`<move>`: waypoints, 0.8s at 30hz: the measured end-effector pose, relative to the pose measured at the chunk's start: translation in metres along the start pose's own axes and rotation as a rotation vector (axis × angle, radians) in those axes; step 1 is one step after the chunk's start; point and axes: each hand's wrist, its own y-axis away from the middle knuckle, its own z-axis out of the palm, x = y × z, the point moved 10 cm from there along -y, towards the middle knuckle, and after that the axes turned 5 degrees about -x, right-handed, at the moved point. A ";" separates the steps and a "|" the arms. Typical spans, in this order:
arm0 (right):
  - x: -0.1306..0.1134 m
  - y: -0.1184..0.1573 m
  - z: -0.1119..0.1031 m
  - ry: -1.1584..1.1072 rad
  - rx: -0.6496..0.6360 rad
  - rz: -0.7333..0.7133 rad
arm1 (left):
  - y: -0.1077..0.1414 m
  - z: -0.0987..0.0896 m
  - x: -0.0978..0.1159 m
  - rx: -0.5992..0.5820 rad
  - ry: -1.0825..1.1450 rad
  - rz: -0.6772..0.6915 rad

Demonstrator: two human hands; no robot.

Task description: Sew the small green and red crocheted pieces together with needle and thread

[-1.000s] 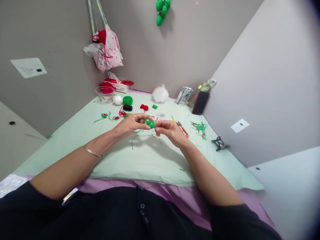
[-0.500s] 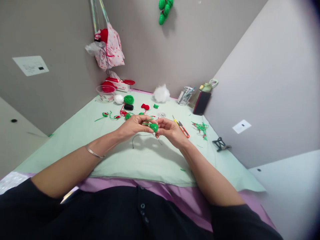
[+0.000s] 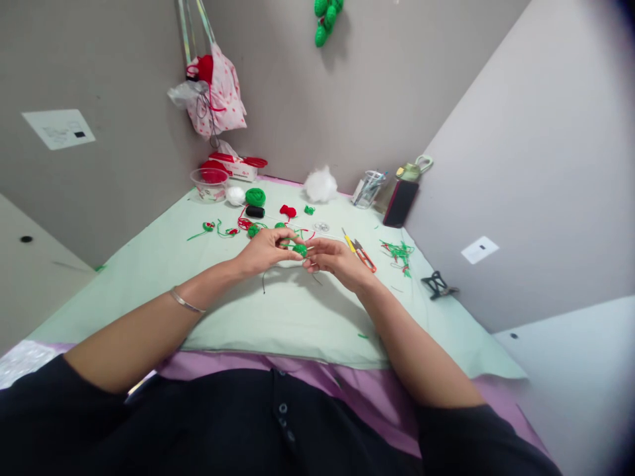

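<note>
A small green crocheted piece (image 3: 299, 250) is pinched between the thumb and fingers of my left hand (image 3: 266, 251), above the middle of the table. My right hand (image 3: 336, 260) meets it from the right, its thumb and fingertips closed together at the piece's edge; whatever they pinch is too small to make out. Dark thread (image 3: 264, 283) trails beneath the hands onto the pale green cloth (image 3: 278, 324).
Behind my hands lie a green yarn ball (image 3: 255, 197), a black spool (image 3: 254, 212), a red piece (image 3: 288, 211) and white stuffing (image 3: 321, 184). Orange snips (image 3: 366, 256), green yarn scraps (image 3: 398, 252) and a black stand (image 3: 438, 285) lie rightward. A phone (image 3: 401, 204) leans on a bottle.
The green piece has turned and shifted slightly left in my left hand. The fingers of my right hand have straightened somewhat and moved a little left.
</note>
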 end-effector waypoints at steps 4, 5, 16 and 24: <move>-0.009 0.001 -0.014 0.212 0.153 -0.062 | -0.005 -0.003 -0.018 -0.006 -0.114 -0.047; -0.013 0.001 -0.018 0.283 0.199 -0.096 | -0.007 0.001 -0.023 -0.036 -0.139 -0.057; 0.001 -0.012 -0.016 0.641 0.216 -0.117 | -0.013 0.015 -0.037 -0.131 -0.243 -0.057; -0.046 0.000 -0.011 0.569 0.329 -0.472 | -0.011 0.012 -0.035 -0.123 -0.256 -0.049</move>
